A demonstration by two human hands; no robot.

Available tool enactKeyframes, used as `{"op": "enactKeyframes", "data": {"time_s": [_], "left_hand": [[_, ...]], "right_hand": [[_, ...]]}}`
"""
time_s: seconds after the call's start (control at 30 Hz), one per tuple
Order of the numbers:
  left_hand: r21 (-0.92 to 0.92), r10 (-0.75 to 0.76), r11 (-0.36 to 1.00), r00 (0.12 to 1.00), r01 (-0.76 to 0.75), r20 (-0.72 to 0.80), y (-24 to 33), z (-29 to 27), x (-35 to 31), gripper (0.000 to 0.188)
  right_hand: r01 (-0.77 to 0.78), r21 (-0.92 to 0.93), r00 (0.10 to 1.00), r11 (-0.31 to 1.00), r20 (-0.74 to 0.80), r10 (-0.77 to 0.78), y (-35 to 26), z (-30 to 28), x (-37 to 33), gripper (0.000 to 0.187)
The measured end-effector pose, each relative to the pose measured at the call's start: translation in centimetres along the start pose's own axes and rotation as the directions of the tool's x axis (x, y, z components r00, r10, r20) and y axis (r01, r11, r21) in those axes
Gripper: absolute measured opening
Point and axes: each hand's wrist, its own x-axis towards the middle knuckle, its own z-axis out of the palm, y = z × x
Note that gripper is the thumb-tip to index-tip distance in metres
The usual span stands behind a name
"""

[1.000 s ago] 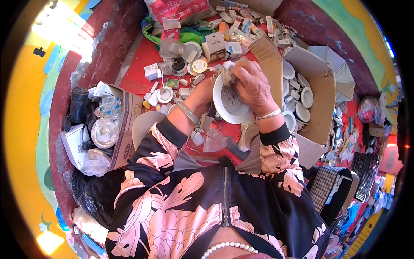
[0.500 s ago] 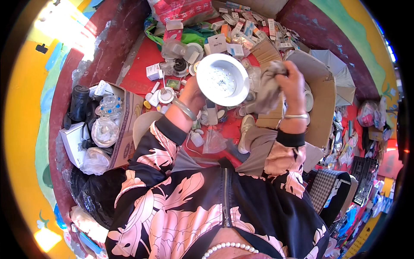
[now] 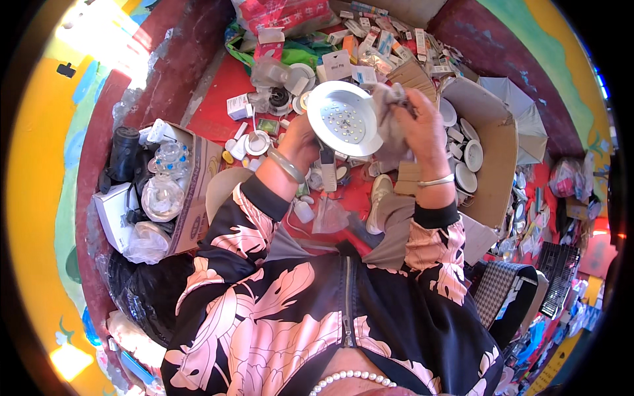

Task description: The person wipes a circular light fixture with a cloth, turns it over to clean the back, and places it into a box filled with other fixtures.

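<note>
My left hand (image 3: 301, 140) grips a round white LED downlight (image 3: 342, 125) by its left edge, fingers partly hidden behind it. The lamp's dish faces up and shows small dots of LEDs on a pale plate. In my right hand (image 3: 424, 125) is a crumpled grey-brown cloth (image 3: 391, 122), which hangs against the right rim of the lamp. Below the lamp, on the red floor covering, lie a pale comb-like piece (image 3: 328, 173) and a clear plastic bag (image 3: 329, 214).
To the right stands an open cardboard box (image 3: 494, 155) with several round white lamps (image 3: 473, 156). At left, another carton (image 3: 198, 191) holds clear-wrapped items and a black cylinder (image 3: 124, 155). Small packages (image 3: 389, 46) pile up at the far side, beside a red-printed bag (image 3: 284, 14).
My right hand has brought the cloth leftward onto the lamp's right side. The lamp has tilted and shifted slightly right, showing more of its LEDs. More lamps in the right box are uncovered.
</note>
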Motion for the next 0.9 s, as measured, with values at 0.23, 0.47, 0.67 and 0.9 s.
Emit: {"op": "enactKeyframes", "data": {"time_s": [0.23, 0.47, 0.67, 0.9], "left_hand": [[0.063, 0.01, 0.998, 0.984, 0.001, -0.177, -0.7, 1.4, 0.0, 0.027], [0.176, 0.02, 0.984, 0.996, -0.005, -0.083, -2.7, 0.0, 0.7, 0.027], [0.066, -0.014, 0.998, 0.992, 0.022, -0.122, -2.2, 1.5, -0.2, 0.028], [0.051, -0.056, 0.997, 0.985, 0.065, -0.164, -1.8, 1.2, 0.1, 0.03]], "right_hand": [[-0.028, -0.509, 0.984, 0.86, 0.138, 0.113, 0.5, 2.5, -1.2, 0.034], [-0.116, -0.563, 0.983, 0.818, 0.051, 0.175, -0.6, 3.1, -1.3, 0.036], [-0.106, -0.607, 0.983, 0.788, 0.055, 0.175, -0.3, 3.5, -1.5, 0.033], [-0.144, -0.543, 0.96, 0.828, 0.126, 0.249, -0.1, 3.2, -0.9, 0.028]]}}
